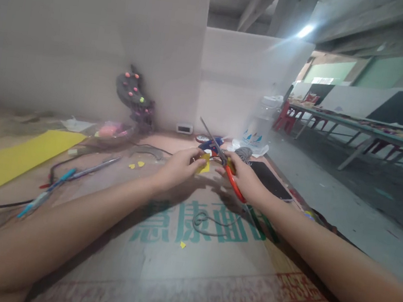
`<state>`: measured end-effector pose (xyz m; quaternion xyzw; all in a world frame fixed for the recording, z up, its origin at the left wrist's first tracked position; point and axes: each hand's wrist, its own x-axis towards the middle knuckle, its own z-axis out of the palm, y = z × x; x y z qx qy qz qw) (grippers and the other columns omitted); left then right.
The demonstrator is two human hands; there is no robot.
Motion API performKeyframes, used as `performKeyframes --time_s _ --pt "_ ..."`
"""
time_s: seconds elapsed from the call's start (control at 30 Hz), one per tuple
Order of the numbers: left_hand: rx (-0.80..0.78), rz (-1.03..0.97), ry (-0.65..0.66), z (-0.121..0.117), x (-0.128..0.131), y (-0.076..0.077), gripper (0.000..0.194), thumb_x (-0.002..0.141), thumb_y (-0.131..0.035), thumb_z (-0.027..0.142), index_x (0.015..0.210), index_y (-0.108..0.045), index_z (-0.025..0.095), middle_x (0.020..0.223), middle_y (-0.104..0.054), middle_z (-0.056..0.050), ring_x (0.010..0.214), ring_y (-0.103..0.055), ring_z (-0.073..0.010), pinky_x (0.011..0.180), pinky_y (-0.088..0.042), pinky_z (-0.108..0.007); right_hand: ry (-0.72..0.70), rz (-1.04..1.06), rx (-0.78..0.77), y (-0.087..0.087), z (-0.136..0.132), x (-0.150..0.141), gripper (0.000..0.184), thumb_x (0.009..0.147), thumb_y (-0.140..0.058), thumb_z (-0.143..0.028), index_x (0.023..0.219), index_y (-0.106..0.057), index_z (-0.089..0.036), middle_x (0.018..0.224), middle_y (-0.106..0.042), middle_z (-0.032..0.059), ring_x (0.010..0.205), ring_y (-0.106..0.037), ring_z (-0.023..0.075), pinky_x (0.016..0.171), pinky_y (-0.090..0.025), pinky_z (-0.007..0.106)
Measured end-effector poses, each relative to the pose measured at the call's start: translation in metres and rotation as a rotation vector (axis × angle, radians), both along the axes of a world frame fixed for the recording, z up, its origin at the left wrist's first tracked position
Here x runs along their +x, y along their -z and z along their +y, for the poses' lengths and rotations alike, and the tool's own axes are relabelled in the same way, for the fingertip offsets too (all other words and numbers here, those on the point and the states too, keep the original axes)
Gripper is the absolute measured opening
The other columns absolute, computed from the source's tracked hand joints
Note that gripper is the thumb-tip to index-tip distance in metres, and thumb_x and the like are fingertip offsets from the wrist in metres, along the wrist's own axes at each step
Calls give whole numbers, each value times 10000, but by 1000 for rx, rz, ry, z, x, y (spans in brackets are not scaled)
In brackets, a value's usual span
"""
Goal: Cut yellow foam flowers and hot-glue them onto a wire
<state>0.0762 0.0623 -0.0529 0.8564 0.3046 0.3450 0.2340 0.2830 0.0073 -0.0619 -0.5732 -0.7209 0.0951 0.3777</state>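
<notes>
My left hand (180,165) is closed on a small piece of yellow paper or felt (206,165), pinched at its fingertips. My right hand (244,176) grips a pair of scissors (236,184) with orange-red handles. Their blades point up and to the left, just beyond the yellow piece; whether they touch it I cannot tell. Two small yellow cutouts (141,164) lie left of my left hand. Below both hands, a yellow scrap (183,245) and a loop of grey cord (209,233) rest on the printed cardboard table cover (157,268).
At the left lies a large yellow sheet (20,163), with a blue pen (49,191) beside it. A dark ornament with pink balls (133,91) stands by the back partition. Beyond my right hand are a black phone (271,180), grey yarn (243,153) and a plastic bottle (258,121).
</notes>
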Motion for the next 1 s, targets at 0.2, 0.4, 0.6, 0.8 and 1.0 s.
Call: performKeyframes --time_s 0.2,0.4,0.6,0.8,1.0 --pt "-270 -25 119 -34 -19 -16 161 820 -537 172 952 -628 154 803 -653 -19 711 -612 -141 655 -477 -251 -178 415 -108 -24 -35 -42 472 797 -671 -365 1202 -488 -206 836 -588 -1 649 -546 130 589 -459 280" --pt "-332 -127 135 -58 -42 -10 351 807 -537 100 1143 -589 188 958 -678 -30 802 -637 -141 706 -513 -261 -248 503 -190 -22 -56 -64 433 765 -696 -314 1138 -496 -220 839 -572 -5 667 -536 124 610 -459 290" --pt "-295 -153 260 -67 -42 -15 401 827 -552 115 1215 -581 209 1075 -670 -51 891 -638 -153 780 -521 -271 -297 498 -144 -28 -63 -69 282 776 -664 -246 1016 -518 -228 787 -553 -20 675 -558 122 623 -485 282" --pt "-246 -93 161 -74 -49 -27 245 934 -485 356 952 -661 186 857 -688 -27 765 -635 -152 674 -494 -251 -283 481 -101 -34 -68 -67 253 782 -640 -273 1004 -522 -242 797 -550 -14 661 -549 117 608 -495 268" --pt "-80 132 55 -73 -59 -40 275 887 -523 361 736 -673 187 691 -670 -2 649 -606 -152 568 -401 -244 -301 523 -94 -35 -74 -68 285 818 -637 -293 1067 -506 -244 786 -523 -25 629 -513 103 575 -454 244"
